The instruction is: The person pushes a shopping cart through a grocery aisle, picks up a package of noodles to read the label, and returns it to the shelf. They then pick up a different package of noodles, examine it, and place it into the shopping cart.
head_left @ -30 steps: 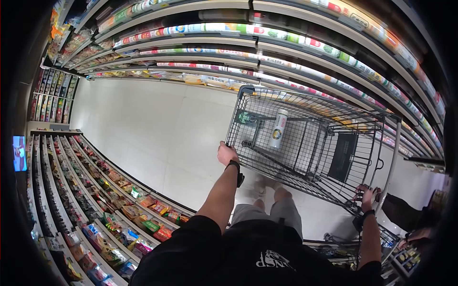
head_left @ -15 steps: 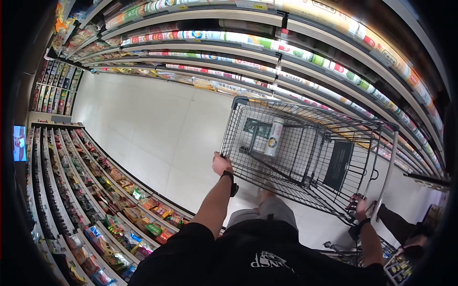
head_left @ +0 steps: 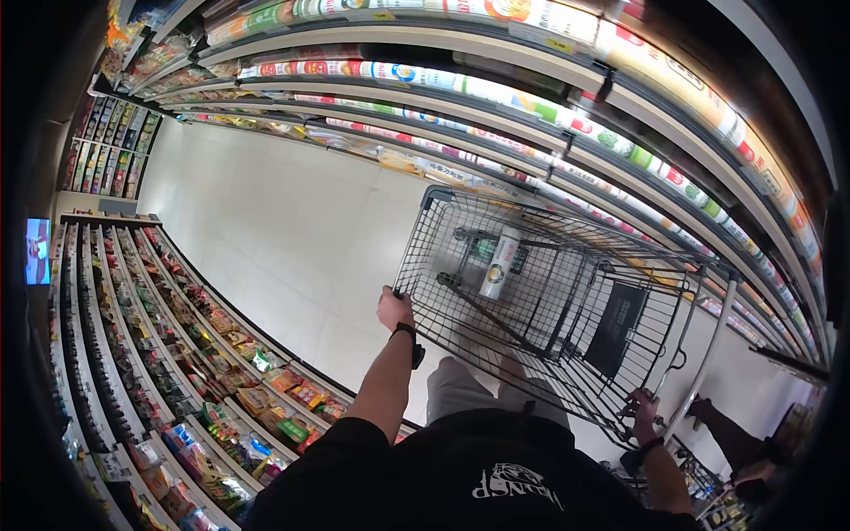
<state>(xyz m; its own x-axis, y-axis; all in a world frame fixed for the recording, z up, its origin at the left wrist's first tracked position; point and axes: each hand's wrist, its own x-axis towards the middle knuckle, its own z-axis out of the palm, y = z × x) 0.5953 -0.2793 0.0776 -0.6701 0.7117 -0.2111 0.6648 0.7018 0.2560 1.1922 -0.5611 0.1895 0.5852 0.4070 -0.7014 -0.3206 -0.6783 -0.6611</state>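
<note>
A wire shopping cart (head_left: 575, 292) stands in the aisle in front of my body. My left hand (head_left: 395, 308) is closed around its front corner on the near side. My right hand (head_left: 642, 414) has its fingers wrapped on the wire side near the handle end; part of the grip is hidden. Inside the basket, a long white package (head_left: 501, 264) with a round printed picture lies by itself on the wire floor. A dark panel (head_left: 617, 329) hangs at the basket's handle end.
Shelves with long printed packages (head_left: 496, 88) curve along the far side, close to the cart. Rows of bagged snacks (head_left: 292, 389) line the lower left. A pale floor (head_left: 283, 212) runs between. Another person's dark-clothed leg (head_left: 730, 434) shows at lower right, and a lit screen (head_left: 37, 250) at far left.
My hands and the cart's near side have shifted a little left in view. The white package sits slightly further left and lower. My legs have changed position in a step.
</note>
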